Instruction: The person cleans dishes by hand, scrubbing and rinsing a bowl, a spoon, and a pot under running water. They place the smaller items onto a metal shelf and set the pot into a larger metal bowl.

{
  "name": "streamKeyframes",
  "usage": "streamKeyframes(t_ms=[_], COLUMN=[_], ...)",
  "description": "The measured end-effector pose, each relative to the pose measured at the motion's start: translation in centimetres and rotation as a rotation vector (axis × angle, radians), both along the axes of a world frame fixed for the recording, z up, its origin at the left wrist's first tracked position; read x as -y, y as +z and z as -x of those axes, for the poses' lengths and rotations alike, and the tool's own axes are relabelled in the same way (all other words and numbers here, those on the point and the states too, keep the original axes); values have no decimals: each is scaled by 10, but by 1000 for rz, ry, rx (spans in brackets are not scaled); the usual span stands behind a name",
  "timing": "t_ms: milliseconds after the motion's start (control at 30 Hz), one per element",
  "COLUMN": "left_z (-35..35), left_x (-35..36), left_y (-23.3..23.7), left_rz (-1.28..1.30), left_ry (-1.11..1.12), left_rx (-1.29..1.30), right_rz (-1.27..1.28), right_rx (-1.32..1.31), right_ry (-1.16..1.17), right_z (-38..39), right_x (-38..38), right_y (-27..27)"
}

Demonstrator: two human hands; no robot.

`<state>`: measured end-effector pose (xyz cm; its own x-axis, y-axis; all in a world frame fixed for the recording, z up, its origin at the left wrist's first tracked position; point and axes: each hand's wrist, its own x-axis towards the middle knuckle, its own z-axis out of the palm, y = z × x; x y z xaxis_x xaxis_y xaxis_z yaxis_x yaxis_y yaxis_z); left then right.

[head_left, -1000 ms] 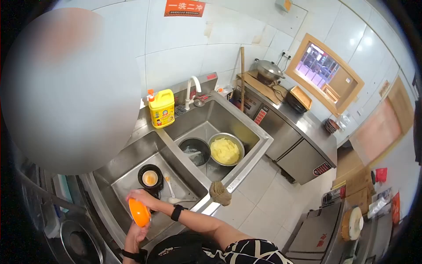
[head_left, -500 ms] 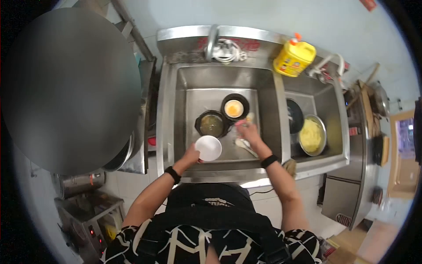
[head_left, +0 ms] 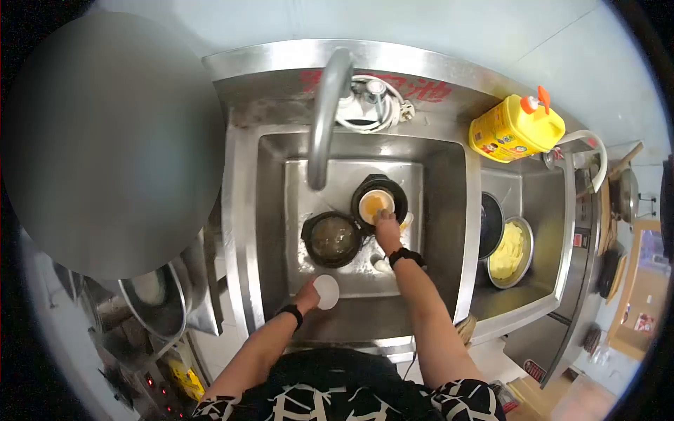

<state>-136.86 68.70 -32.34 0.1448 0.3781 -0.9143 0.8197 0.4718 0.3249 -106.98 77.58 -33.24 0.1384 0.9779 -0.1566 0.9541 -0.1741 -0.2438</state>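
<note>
My left hand (head_left: 307, 295) grips a small white bowl (head_left: 327, 292) by its edge, low in the left part of the sink. My right hand (head_left: 387, 231) reaches to a second white bowl with orange contents (head_left: 372, 208), its fingers closed at the near rim and partly inside. That bowl sits in a black pot (head_left: 399, 194). Another black pot (head_left: 334, 238), holding murky liquid, rests just left of it on the sink floor. A whitish spoon-like piece (head_left: 381, 265) lies below my right wrist, partly covered by it.
A metal faucet (head_left: 323, 133) overhangs the large sink (head_left: 281, 151). A coiled white hose (head_left: 368, 105) lies behind it. On the ledge stands a yellow jug (head_left: 516, 130). The right-hand basin holds a dark pan (head_left: 490, 224) and a metal bowl of yellow pieces (head_left: 507, 256).
My right hand has moved from beside the pots onto the bowl with orange contents. My left hand keeps its bowl, now farther from the pots. The view has shifted nearer to the sink.
</note>
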Motion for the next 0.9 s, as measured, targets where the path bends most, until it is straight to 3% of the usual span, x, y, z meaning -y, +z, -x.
streamKeyframes(t_ms=[33, 67, 100, 133, 300, 333, 400, 500, 567, 633, 667, 733, 767, 833, 867, 900], left_z=[15, 8, 6, 1, -6, -5, 0, 2, -7, -56, -63, -71, -67, -50, -38, -38], left_x=[18, 23, 17, 11, 3, 4, 6, 5, -6, -50, -62, -72, -68, -66, -58, -53], left_y=[-40, -71, -70, -62, -55, -55, -52, -46, -40, 93, 119, 152, 158, 159, 143, 161], left_rz=[-105, -196, -184, -90, 10, -7, -56, -245, -504, -49, -57, 366, 356, 513, 461, 450], left_ry=[-26, -72, -94, -63, -32, -33, -32, -42, -130, 582, 569, 884, 870, 844, 759, 740], left_rx=[1, 28, 49, -19, -84, -73, -53, 17, 35, 430, 437, 648, 658, 983, 977, 984], right_rz=[-193, -8, -9, -2, 69, -55, 12, 82, -155, -155, -111, -115, -108, -91, -66, -42], right_rx=[5, 102, 173, 285, 84, 69, -33, -200, -464, -527, -460, -633, -619, -641, -810, -976], right_ry=[45, 39, 159, 125, 274, 222, 130, 17, -83, -22, -3, 141, 212, 274, 230, 186], right_z=[-3, -6, -8, -4, -12, -11, -9, -10, 0, 21, 37, 66, 81, 104, 114, 119], right_x=[-1, -6, -9, -11, -23, -22, -22, -17, -9, 7, 17, 46, 56, 75, 83, 88], right_y=[-14, -34, -19, -29, 0, -3, 6, 35, 52, 99, 103, 116, 155, 188, 205, 217])
